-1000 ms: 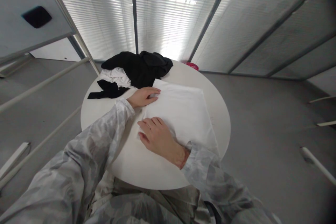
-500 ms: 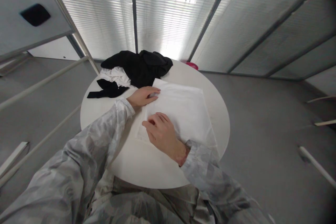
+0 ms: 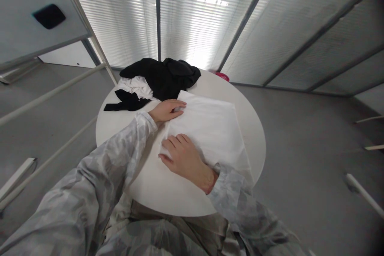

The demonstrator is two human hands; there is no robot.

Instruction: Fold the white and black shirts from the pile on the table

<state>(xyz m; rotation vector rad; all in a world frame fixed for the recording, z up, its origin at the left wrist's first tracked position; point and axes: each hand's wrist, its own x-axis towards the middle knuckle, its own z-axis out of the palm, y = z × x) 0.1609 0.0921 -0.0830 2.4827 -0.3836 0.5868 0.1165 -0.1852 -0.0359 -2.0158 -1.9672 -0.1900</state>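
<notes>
A folded white cloth [image 3: 214, 128] lies flat on a round white table [image 3: 168, 188]. My left hand [image 3: 167, 111] rests palm down on the cloth's far left corner. My right hand [image 3: 182, 157] lies flat on its near left edge, fingers spread and pointing left. Neither hand grips anything; both press on the fabric. Grey patterned sleeves cover both arms.
A heap of black garments [image 3: 163, 76] with a white one [image 3: 136, 86] sits at the table's far left. A small red object [image 3: 222, 76] shows past the far rim. Glass walls with blinds stand behind; a white rail frame [image 3: 57, 92] runs on the left.
My right hand slid toward the cloth's middle, then back to its near left edge. My left hand stayed on the far corner.
</notes>
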